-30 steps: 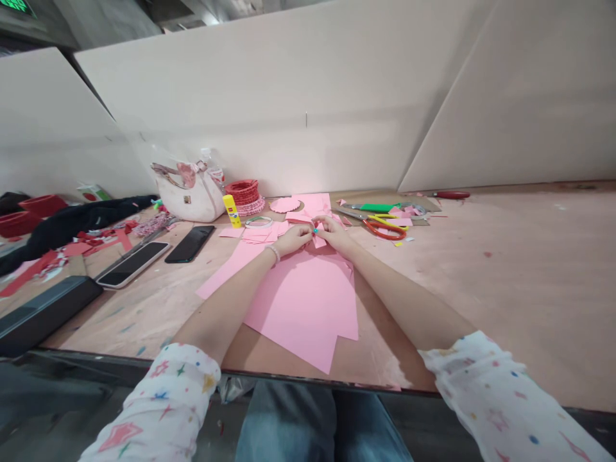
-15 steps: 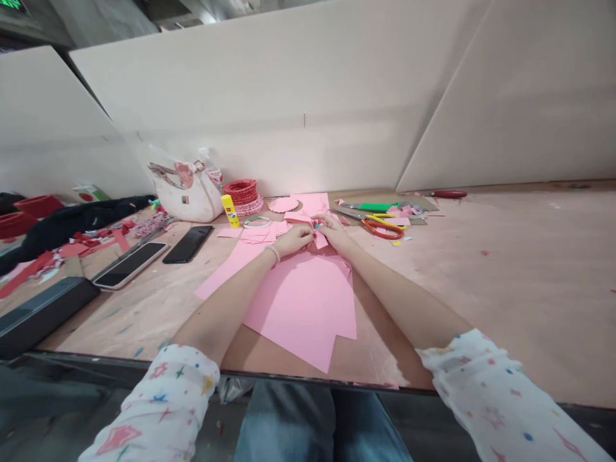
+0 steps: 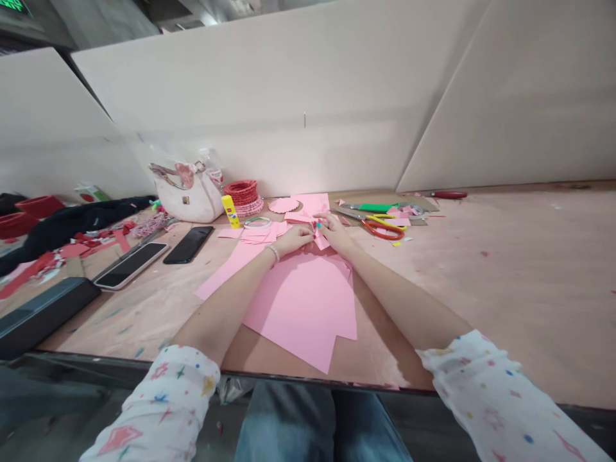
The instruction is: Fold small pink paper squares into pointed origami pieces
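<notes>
My left hand [image 3: 294, 240] and my right hand [image 3: 335, 232] meet at the middle of the table, fingers pinched on a small piece of pink paper [image 3: 321, 242]. The fingertips of both hands nearly touch, and part of the paper is hidden behind them. Beneath my wrists lies a large sheet of pink paper [image 3: 298, 308] with a notched corner. Small cut pink pieces [image 3: 260, 233] are stacked left of my left hand. Beyond the hands sits a scallop-edged pink paper circle [image 3: 283, 205].
Scissors with orange handles [image 3: 382, 230] and green-handled scissors [image 3: 378, 208] lie right of my hands among scraps. To the left are a glue stick [image 3: 231, 212], coiled red cord [image 3: 241, 191], a handbag [image 3: 187, 196], a black phone [image 3: 188, 244] and a second phone [image 3: 131, 265]. A white panel [image 3: 269, 109] stands behind.
My hands stay together at the same place, with only a slight shift of the right fingers on the small paper piece. Everything else looks the same.
</notes>
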Available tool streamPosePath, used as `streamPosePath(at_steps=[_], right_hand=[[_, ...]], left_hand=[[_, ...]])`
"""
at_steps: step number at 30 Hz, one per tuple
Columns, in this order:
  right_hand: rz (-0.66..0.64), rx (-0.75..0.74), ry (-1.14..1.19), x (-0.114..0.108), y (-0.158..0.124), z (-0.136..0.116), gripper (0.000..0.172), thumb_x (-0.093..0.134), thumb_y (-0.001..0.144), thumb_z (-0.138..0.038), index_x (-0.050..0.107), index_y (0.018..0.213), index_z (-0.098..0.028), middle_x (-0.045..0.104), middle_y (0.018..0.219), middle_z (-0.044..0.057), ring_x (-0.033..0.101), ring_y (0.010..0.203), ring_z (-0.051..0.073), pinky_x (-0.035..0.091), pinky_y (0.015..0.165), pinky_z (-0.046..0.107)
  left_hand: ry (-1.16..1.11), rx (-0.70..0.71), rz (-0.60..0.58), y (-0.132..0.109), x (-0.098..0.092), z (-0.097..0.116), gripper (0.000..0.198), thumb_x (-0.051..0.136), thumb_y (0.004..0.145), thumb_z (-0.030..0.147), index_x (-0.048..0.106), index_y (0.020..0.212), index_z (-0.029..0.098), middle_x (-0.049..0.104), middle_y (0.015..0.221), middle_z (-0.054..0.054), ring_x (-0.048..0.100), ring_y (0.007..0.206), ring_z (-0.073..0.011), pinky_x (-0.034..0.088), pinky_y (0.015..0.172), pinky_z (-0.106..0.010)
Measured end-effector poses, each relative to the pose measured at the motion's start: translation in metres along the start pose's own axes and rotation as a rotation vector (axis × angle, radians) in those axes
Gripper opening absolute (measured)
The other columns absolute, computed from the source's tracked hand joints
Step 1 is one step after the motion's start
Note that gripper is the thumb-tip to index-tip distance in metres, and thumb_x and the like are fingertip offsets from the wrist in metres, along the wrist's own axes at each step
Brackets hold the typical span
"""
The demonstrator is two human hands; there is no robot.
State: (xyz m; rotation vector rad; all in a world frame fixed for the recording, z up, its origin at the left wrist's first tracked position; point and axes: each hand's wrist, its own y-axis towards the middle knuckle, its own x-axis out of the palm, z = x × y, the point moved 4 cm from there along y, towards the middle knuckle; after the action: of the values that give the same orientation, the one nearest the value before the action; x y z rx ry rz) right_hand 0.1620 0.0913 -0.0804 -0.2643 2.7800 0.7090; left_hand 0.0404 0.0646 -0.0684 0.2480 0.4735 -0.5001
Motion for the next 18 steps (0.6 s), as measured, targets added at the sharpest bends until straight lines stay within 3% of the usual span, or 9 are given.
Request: streamPosePath(at_steps=[4,8,12,18], right_hand=[[0.014,-0.006,0.041,0.001,0.000,-0.003,0.028,0.041,0.073,-0.019,0.055,0.097,-0.019,0.055,0.078,0.001,0.046,0.063,0.012,0.038,0.061,0.025],[0.055,0.053,0.093,-0.002,0.000,0.000,0.036,0.037,0.067,-0.014,0.057,0.097,-0.019,0.057,0.093,0.003,0.046,0.060,0.010,0.039,0.055,0.023],[-0.009,0.089,0.091,-0.001,-0.002,-0.001,0.038,0.037,0.061,-0.010,0.060,0.091,-0.017,0.059,0.079,0.002,0.041,0.047,0.007,0.034,0.046,0.021],[-0.055,0.050,0.111,0.003,-0.005,-0.010,0.022,0.054,0.059,-0.018,0.058,0.081,-0.015,0.059,0.073,0.001,0.047,0.054,0.008,0.039,0.051,0.022]], left_hand=[[-0.015,-0.048,0.044,0.001,-0.004,-0.002,0.023,0.051,0.071,0.023,0.043,0.051,0.014,0.045,0.045,0.003,0.039,0.038,-0.0040,0.033,0.039,-0.016],[-0.028,-0.099,0.202,0.005,-0.010,-0.011,0.024,0.047,0.075,0.028,0.047,0.056,0.014,0.042,0.043,0.004,0.036,0.034,-0.0038,0.028,0.035,-0.016],[-0.049,-0.097,0.308,0.006,-0.013,-0.014,0.025,0.045,0.077,0.029,0.051,0.059,0.013,0.042,0.043,0.004,0.035,0.032,-0.0032,0.025,0.033,-0.016],[-0.104,-0.097,0.332,0.008,-0.014,-0.017,0.024,0.044,0.078,0.028,0.054,0.064,0.011,0.045,0.043,0.004,0.035,0.032,-0.0028,0.026,0.033,-0.015]])
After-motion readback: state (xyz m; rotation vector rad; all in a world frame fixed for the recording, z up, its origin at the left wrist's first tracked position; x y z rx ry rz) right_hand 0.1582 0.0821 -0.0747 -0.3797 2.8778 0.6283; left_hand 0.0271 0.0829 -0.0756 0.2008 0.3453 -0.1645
